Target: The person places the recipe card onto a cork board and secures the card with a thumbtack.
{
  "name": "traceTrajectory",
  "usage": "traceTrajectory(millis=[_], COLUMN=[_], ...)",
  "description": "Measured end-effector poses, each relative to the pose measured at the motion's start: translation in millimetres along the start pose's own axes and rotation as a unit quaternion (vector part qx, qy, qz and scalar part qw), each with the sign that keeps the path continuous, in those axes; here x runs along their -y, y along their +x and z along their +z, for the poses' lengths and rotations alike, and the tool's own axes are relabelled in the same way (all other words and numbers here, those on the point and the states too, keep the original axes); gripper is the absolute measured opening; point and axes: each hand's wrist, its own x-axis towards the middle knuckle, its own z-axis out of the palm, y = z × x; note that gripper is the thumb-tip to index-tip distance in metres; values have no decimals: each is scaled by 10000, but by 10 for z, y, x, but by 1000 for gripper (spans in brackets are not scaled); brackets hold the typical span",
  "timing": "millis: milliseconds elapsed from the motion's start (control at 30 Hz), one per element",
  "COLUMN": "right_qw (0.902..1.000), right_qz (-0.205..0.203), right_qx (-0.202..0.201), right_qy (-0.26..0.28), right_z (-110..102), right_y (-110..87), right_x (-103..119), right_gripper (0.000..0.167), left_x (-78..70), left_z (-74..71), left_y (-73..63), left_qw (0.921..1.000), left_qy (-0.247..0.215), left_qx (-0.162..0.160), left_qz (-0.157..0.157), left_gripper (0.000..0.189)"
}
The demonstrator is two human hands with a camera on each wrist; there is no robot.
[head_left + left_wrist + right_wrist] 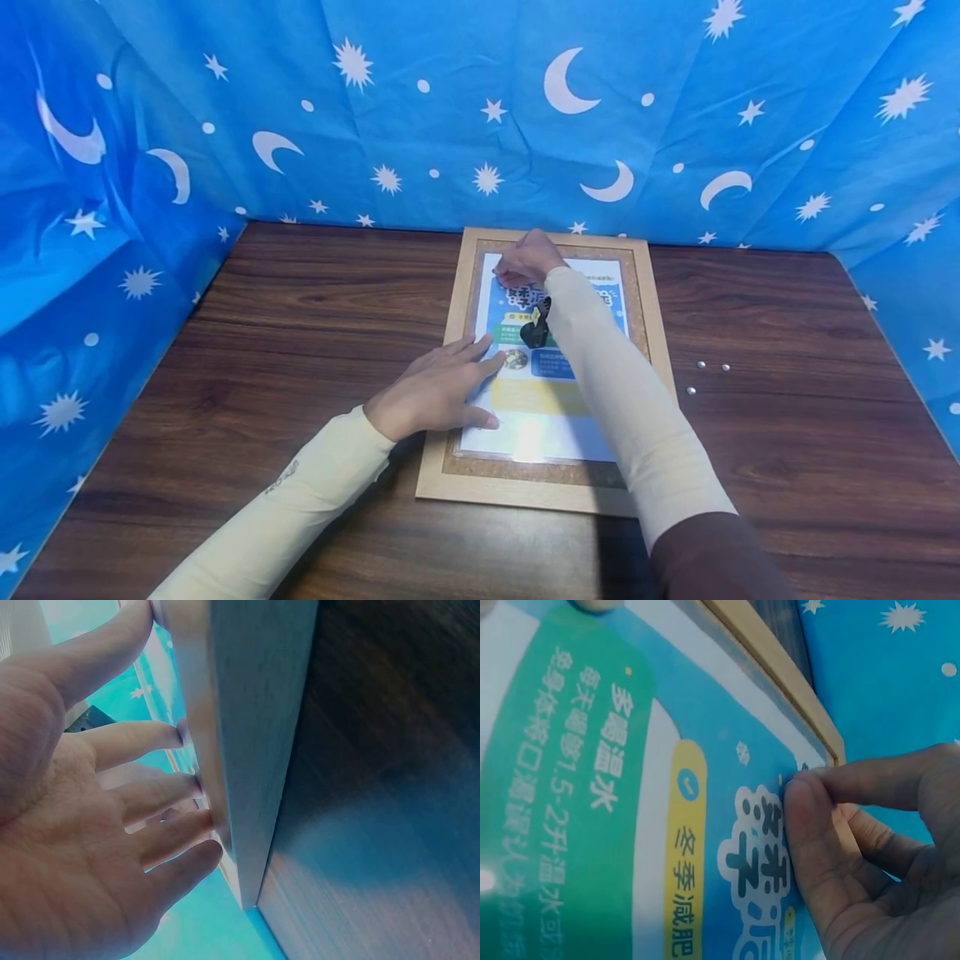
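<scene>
A printed poster (487, 442) with blue, green and yellow blocks lies on a cork board (517, 472) in a light wooden frame (517, 493). At the poster's upper left corner, my right hand (529, 258) pinches a tiny thing, apparently a thumbtack, between thumb and forefinger; the fingertips hide most of it. The right wrist view shows this hand (877, 847) close over the corner. My left hand (438, 390) rests with spread fingers on the poster's left edge. In the left wrist view, its fingertips meet the board beyond the frame's side (255, 735).
Three small silver thumbtacks (701, 364) lie on the dark wooden table (787, 450) right of the board. A blue curtain (450, 108) with white moons and stars hangs behind the table and along its sides. A black wrist camera (536, 329) sits under my right wrist.
</scene>
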Motion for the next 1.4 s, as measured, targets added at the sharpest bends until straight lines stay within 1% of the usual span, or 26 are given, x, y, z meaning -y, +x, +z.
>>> traceTrajectory(millis=[267, 433, 567, 733, 900, 1100, 1233, 1400], right_qw=[9986, 9977, 9970, 9948, 9918, 9875, 9861, 9831], right_qz=[-331, -501, -573, -681, -908, -1122, -1181, -1212], right_qx=[370, 462, 479, 448, 423, 223, 115, -36], right_qy=[198, 49, -190, -603, -793, -1089, -1160, -1373], right_z=[-66, -94, -153, -272, -394, -552, -676, -821], right_y=[-142, -196, -252, -368, -496, -670, -808, -949], right_x=[46, 39, 30, 18, 5, -37, -88, -177], right_gripper=[18, 17, 16, 16, 14, 14, 15, 16], left_x=[5, 7, 1, -2, -9, -1, -6, -15], left_z=[-2, 8, 6, 6, 4, 14, 16, 21], left_y=[0, -18, -26, -24, -25, -22, -17, -17], left_qw=[10000, 10000, 10000, 10000, 10000, 9999, 9999, 9999], left_qy=[46, 15, -14, -9, 1, 26, 19, 2], left_qx=[-17, -24, -44, -55, -70, -109, -124, -150], left_qz=[11, 20, 21, 17, 10, 18, 4, -7], left_gripper=[87, 86, 86, 86, 87, 87, 87, 87])
